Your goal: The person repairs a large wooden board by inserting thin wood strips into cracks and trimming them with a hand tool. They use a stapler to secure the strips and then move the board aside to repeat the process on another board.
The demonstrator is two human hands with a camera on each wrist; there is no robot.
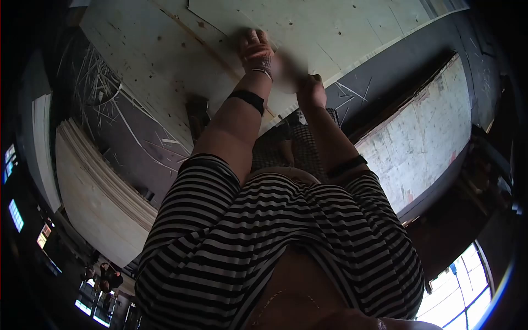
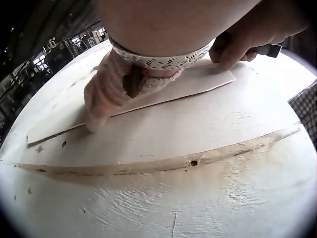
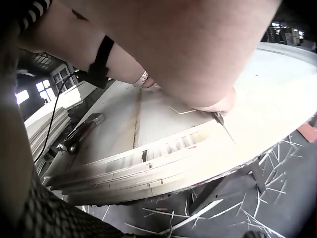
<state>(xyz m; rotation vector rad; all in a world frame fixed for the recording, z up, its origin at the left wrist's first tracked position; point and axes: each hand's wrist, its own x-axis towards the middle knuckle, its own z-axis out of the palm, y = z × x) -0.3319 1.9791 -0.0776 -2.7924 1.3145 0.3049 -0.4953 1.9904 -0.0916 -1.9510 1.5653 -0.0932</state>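
Observation:
My left hand (image 1: 256, 50), in a worn striped glove, presses down on a thin, pale strip of wood veneer (image 2: 173, 93). The strip lies flat on a large whitish plywood sheet (image 2: 148, 203). At the strip's other end, my right hand (image 1: 312, 93) grips a knife; its dark handle (image 2: 270, 50) pokes out of the fist in the left wrist view. In the right wrist view the knife's blade (image 3: 219, 118) points down at the sheet, where a thin dark line runs on from it. The right fingers are mostly hidden behind the wrist there.
A tool with a grey metal end (image 3: 81, 133) lies on the stack's left side. Stacked sheets (image 1: 99, 187) stand left, another pale sheet stack (image 1: 423, 132) right. Thin wood scraps (image 1: 99, 82) litter the floor. The sheet's near edge (image 3: 218, 173) runs close to the body.

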